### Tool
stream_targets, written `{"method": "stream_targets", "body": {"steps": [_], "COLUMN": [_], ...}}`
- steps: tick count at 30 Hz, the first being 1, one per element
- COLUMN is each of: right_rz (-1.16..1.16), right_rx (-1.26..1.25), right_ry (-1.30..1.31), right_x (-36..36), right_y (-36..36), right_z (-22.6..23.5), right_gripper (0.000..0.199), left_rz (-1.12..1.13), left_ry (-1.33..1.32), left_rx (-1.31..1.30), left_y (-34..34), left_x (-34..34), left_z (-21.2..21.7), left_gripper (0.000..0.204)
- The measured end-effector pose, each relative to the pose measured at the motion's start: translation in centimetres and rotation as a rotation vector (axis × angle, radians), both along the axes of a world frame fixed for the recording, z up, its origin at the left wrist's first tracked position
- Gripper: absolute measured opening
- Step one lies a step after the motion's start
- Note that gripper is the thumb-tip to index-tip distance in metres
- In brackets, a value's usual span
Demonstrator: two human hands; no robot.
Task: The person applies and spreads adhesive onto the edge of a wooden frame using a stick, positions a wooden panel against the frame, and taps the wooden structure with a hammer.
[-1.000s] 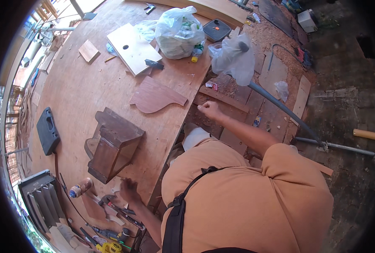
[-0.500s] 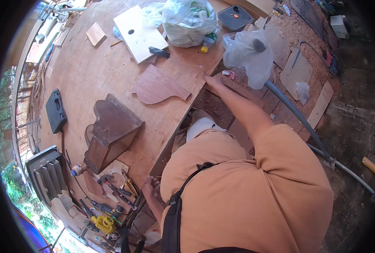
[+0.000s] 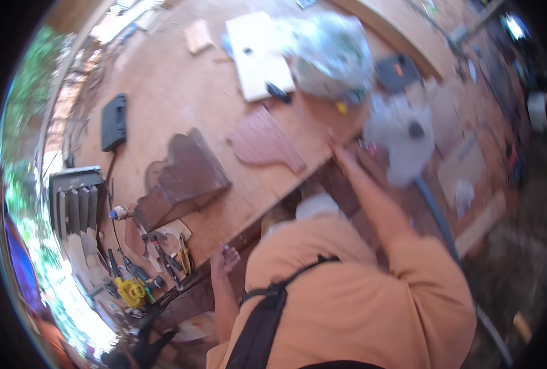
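My left hand (image 3: 225,259) is raised beside the table's near edge, close to the tools, its fingers loosely curled and apart, with nothing visible in it. My right hand (image 3: 342,152) reaches forward to the table edge further right; motion smears its fingers. Between the hands lies a flat reddish wooden piece (image 3: 266,142) with a curved outline. Left of it is a dark brown wooden bracket-like shelf (image 3: 187,175) with scalloped edges. A clear plastic bag (image 3: 399,135) hangs or lies just right of my right hand.
Back on the table (image 3: 157,111) are a pale board with a hole (image 3: 258,58), a stuffed plastic bag (image 3: 335,58) and a dark lidded box (image 3: 397,72). A black case (image 3: 114,122), a hammer (image 3: 160,246) and a yellow power tool (image 3: 130,293) lie left. A grey hose (image 3: 436,212) runs on the right.
The whole view has shifted and blurred, with the table's things now lower and further right. My left hand shows more fully, raised beside the table edge. My right hand stays at the edge.
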State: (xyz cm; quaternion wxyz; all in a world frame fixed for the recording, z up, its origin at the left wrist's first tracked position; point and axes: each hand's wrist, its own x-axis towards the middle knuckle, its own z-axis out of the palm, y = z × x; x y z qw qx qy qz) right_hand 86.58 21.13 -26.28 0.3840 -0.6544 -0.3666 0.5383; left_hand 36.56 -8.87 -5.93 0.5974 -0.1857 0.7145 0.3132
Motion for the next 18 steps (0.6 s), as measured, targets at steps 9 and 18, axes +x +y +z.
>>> {"method": "stream_targets", "body": {"steps": [9, 18], "right_rz": [0.224, 0.203], "right_rx": [-0.521, -0.476], "right_ry": [-0.593, -0.477], "right_x": [-3.8, -2.5], "right_y": [1.8, 1.6], "right_z": [12.9, 11.3], "right_gripper": [0.11, 0.097], "left_rz": [0.44, 0.699], "left_ry": [0.075, -0.113], "left_rx": [0.079, 0.167], "left_y": [-3.6, -2.6], "left_x": [1.3, 2.9], "left_z": [-1.2, -3.7], "left_gripper": [0.04, 0.039]}}
